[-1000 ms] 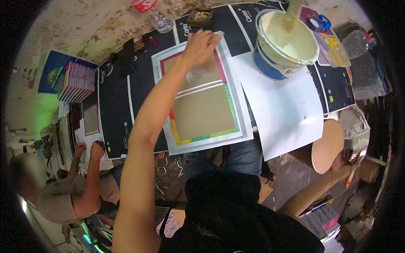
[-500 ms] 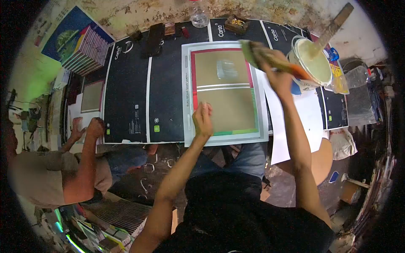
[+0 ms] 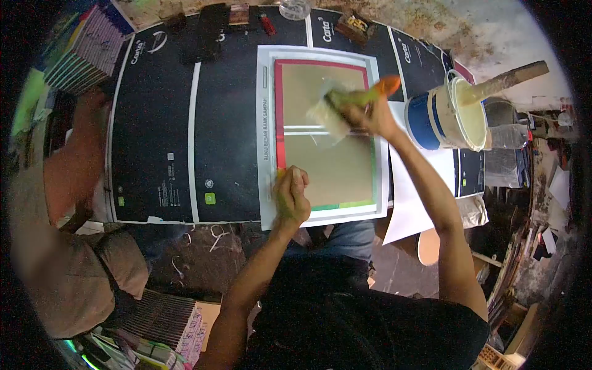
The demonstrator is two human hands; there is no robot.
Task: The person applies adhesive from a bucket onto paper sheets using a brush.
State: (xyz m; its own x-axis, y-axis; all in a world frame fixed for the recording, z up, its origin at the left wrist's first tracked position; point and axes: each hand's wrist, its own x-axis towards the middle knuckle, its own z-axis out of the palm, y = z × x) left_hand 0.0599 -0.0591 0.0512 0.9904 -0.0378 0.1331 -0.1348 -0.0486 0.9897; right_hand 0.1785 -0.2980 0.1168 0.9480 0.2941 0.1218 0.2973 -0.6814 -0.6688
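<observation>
My right hand [image 3: 368, 116] grips a paintbrush with a green and orange handle [image 3: 387, 85]. Its bristles, smeared by motion, press on the upper grey-brown board [image 3: 302, 86], where a whitish wet patch [image 3: 320, 117] spreads. A second grey-brown board [image 3: 336, 169] lies below it, parted by white strips. Both sit on a white printed sheet [image 3: 266, 185], with red and green bands around them. My left hand [image 3: 292, 194] is closed in a fist at the lower left of the lower board, resting on its edge; nothing shows in its fingers.
To the right stands a white and blue bucket [image 3: 435, 120] of pale cream paste, a wooden stick [image 3: 509, 81] in it. White paper [image 3: 410, 197] hangs over the front edge. A red lighter [image 3: 267, 24] lies at the back. A co-worker's arm [image 3: 77, 160] is at the left.
My right hand has swung left and down from beside the bucket, bringing the brush onto the upper board. The view has shifted. My left hand stays near the board's left edge.
</observation>
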